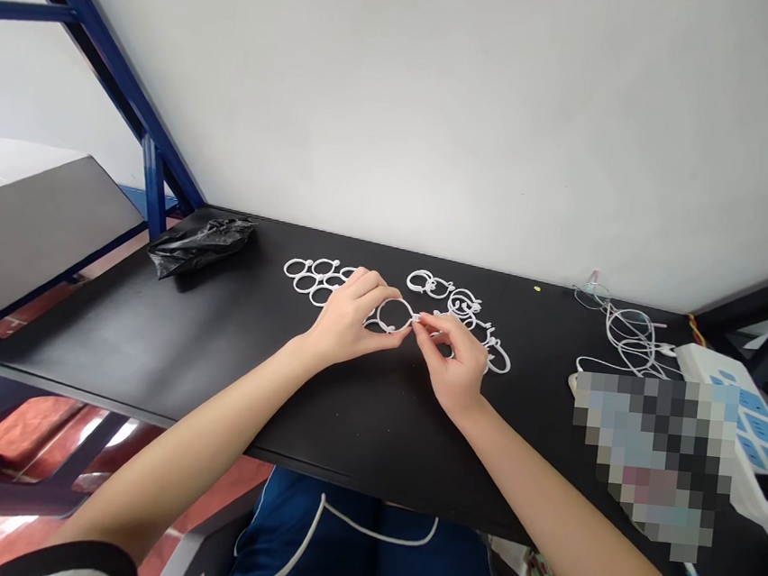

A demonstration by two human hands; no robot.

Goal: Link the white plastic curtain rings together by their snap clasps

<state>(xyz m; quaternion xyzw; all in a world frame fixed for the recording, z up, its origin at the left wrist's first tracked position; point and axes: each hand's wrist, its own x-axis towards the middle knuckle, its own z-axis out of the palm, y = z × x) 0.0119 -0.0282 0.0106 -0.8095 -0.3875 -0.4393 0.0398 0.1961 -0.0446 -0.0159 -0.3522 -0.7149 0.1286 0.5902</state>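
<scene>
Over the middle of a black table (148, 338), my left hand (350, 321) and my right hand (455, 363) both pinch one white plastic ring (395, 314). The left fingers curl round the ring's left side; the right thumb and forefinger grip its small tab on the right. A cluster of joined white rings (313, 277) lies just behind my left hand. Several more loose white rings (470, 310) lie behind and to the right of my right hand.
A crumpled black plastic bag (202, 243) sits at the back left of the table. White cables (628, 334) and a white-and-blue power strip (744, 422) lie at the right. A white wall rises behind; a blue metal frame (153, 184) stands at the left.
</scene>
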